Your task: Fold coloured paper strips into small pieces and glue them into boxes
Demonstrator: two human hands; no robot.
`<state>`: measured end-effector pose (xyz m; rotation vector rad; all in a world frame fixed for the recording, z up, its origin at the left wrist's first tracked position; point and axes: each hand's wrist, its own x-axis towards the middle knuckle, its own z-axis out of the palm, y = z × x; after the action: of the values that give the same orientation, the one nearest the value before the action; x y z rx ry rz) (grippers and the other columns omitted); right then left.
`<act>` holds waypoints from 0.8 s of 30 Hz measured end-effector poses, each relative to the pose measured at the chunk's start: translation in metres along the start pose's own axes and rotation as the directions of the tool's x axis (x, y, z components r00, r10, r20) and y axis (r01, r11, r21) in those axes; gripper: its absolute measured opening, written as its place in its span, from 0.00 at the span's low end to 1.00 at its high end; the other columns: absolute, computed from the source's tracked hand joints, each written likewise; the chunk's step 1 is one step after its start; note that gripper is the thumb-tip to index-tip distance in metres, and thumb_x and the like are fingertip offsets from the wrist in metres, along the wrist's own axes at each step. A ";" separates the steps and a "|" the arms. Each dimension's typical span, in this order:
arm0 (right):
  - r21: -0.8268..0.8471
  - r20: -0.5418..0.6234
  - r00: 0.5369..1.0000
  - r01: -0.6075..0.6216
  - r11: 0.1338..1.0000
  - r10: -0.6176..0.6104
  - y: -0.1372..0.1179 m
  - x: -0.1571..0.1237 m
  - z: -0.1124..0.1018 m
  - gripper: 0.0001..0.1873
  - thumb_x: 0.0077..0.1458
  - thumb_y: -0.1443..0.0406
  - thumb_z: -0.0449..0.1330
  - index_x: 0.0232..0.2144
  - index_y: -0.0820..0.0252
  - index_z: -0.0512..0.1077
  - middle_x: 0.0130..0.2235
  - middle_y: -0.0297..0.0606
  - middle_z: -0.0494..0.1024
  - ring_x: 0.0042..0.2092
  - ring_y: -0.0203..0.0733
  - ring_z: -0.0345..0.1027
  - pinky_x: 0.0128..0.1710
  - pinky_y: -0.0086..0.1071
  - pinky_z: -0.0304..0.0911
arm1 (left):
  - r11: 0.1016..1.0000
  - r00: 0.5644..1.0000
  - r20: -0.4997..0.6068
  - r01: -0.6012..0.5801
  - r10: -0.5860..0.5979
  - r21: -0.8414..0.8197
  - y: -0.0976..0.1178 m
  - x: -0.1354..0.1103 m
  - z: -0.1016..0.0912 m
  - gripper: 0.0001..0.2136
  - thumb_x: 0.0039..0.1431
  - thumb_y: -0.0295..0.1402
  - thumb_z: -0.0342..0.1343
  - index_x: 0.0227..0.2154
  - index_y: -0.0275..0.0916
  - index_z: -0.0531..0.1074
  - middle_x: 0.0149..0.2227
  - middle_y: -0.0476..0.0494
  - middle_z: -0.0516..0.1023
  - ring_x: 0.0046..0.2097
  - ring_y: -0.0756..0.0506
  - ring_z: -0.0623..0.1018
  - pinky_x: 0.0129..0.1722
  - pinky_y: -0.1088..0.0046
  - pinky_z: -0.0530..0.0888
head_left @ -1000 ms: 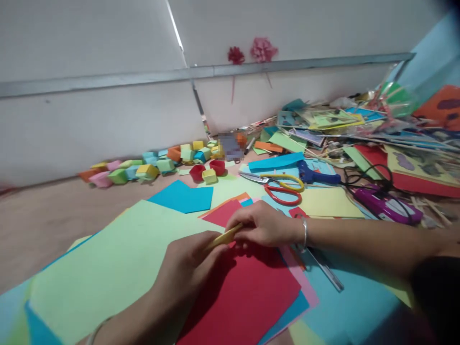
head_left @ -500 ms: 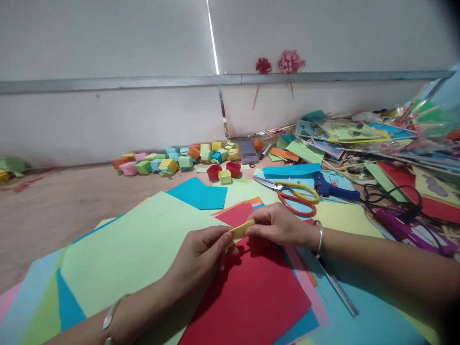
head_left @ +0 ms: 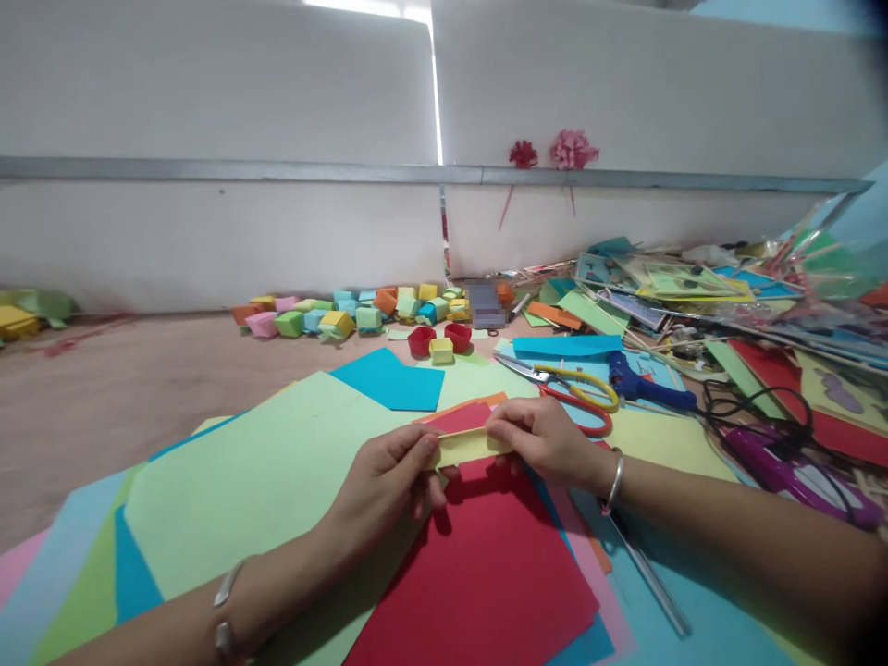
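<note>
Between my two hands a small yellow strip of folded paper point(head_left: 466, 447) is held out flat, seen just above a red paper sheet point(head_left: 486, 564). My left hand point(head_left: 392, 472) pinches its left end, thumb on top. At the right end, my right hand point(head_left: 545, 439) grips it between thumb and fingers. Under my left arm lies a large pale green sheet point(head_left: 242, 490). Scissors point(head_left: 565, 381) with yellow and red handles rest beyond my right hand, beside a blue glue gun point(head_left: 645, 384). A silver pen-like rod point(head_left: 652, 578) lies below my right wrist.
Several small coloured paper boxes point(head_left: 337, 324) line the wall at the back. Two red cups and a yellow box point(head_left: 441, 351) stand nearer. A blue paper piece point(head_left: 395, 377) lies before them. Cards and sticks point(head_left: 666, 287) are heaped at right, near a purple device point(head_left: 797, 462) with a black cord.
My right hand has moved slightly right along the yellow strip, so more of it shows between my hands. The camera view has tilted up a little.
</note>
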<state>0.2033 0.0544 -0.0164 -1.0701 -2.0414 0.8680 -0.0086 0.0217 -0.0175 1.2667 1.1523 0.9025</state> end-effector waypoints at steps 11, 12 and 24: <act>0.215 0.040 0.992 -0.128 0.968 0.122 0.001 -0.001 0.005 0.21 0.60 0.53 0.54 0.25 0.62 0.73 0.23 0.35 0.74 0.23 0.34 0.65 0.23 0.28 0.58 | 0.984 0.999 -0.049 -0.001 -0.008 -0.176 0.000 0.006 -0.003 0.21 0.59 0.45 0.57 0.48 0.35 0.68 0.34 0.40 0.80 0.31 0.44 0.78 0.31 0.63 0.78; 0.285 0.074 0.980 -0.196 0.938 0.183 0.000 0.000 0.006 0.21 0.59 0.52 0.55 0.27 0.62 0.73 0.23 0.36 0.75 0.23 0.34 0.66 0.23 0.28 0.59 | 0.985 0.998 -0.060 -0.024 0.014 -0.172 0.000 0.006 -0.004 0.20 0.58 0.43 0.59 0.48 0.36 0.68 0.37 0.39 0.80 0.34 0.44 0.79 0.35 0.63 0.78; 0.391 0.099 0.958 -0.287 0.874 0.270 -0.010 0.001 0.008 0.10 0.49 0.61 0.61 0.29 0.64 0.76 0.26 0.34 0.74 0.28 0.33 0.65 0.28 0.28 0.59 | 0.998 0.994 -0.097 -0.060 0.057 -0.033 -0.003 -0.001 0.000 0.10 0.40 0.22 0.50 0.25 0.38 0.72 0.28 0.48 0.74 0.31 0.47 0.73 0.30 0.72 0.68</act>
<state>0.1925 0.0490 -0.0126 -1.1282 -1.6545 1.4001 -0.0089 0.0206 -0.0200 1.2445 1.1740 1.0326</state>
